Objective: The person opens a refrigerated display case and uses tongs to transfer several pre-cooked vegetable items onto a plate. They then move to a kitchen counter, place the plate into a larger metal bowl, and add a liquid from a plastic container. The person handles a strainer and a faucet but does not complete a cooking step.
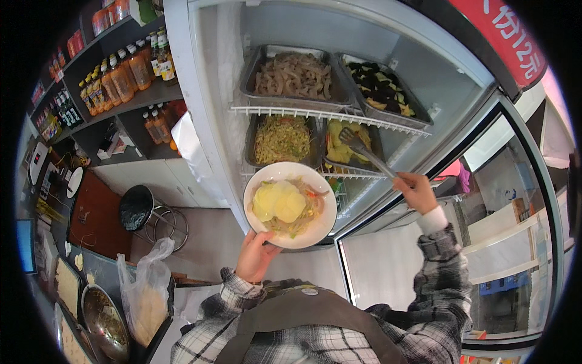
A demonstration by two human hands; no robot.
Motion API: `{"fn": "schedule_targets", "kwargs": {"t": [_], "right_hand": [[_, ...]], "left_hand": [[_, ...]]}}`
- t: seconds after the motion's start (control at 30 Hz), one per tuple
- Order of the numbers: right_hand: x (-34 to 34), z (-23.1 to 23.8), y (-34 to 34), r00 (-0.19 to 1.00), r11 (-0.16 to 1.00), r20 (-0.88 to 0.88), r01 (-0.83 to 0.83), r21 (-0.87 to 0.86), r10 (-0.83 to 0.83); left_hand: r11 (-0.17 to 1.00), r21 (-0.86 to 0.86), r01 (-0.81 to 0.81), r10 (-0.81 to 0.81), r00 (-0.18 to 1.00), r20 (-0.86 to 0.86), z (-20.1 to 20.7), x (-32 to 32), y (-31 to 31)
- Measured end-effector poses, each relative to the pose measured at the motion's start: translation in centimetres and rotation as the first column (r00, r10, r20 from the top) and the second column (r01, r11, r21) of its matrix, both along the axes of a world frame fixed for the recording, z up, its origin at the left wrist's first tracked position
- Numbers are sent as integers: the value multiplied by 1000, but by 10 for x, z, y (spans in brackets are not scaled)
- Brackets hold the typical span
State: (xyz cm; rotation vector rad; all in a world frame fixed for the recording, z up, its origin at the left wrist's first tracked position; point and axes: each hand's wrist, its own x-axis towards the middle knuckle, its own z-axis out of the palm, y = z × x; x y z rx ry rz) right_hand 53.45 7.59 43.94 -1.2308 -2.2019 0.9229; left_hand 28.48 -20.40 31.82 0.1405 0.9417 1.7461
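Observation:
My left hand (256,256) grips the near rim of a white bowl (330,227), thumb over the edge. Pale yellow potato slices (280,202) lie in it on top of bean sprouts and shredded vegetables. In my right hand (418,191) are metal tongs (377,159) with a slotted end. That end rests among yellow slices in a lower metal tray (364,164) on the fridge rack. Just beyond the bowl, another tray holds bean sprouts (282,138). Whether the tongs grip a slice cannot be made out.
The upper wire shelf (291,110) carries a tray of grey, strip-shaped food (294,76) and a tray of dark and pale pieces (379,88). The fridge's glass door (503,200) stands open at right. Bottled drinks (124,76), a stool (138,207) and a wok (104,315) are at left.

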Motion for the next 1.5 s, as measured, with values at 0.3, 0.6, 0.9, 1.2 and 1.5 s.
{"fn": "schedule_targets", "kwargs": {"t": [0.3,0.6,0.9,1.2,1.5], "right_hand": [[-45,-55,18,960,861,260,-45,507,-103],[-56,-61,14,925,853,360,-87,515,-122],[-48,-36,26,956,868,266,-26,496,-123],[-55,-47,78,962,869,215,44,493,-171],[-41,-23,76,990,989,140,25,-145,-4]], "left_hand": [[1000,-1,4,-4,998,65,-6,-4,-4],[1000,-10,7,-6,997,80,-3,0,4],[999,9,42,-43,993,107,-7,0,9],[999,31,36,-39,995,93,-9,-3,8],[1000,1,10,-10,998,61,-7,0,6]]}}
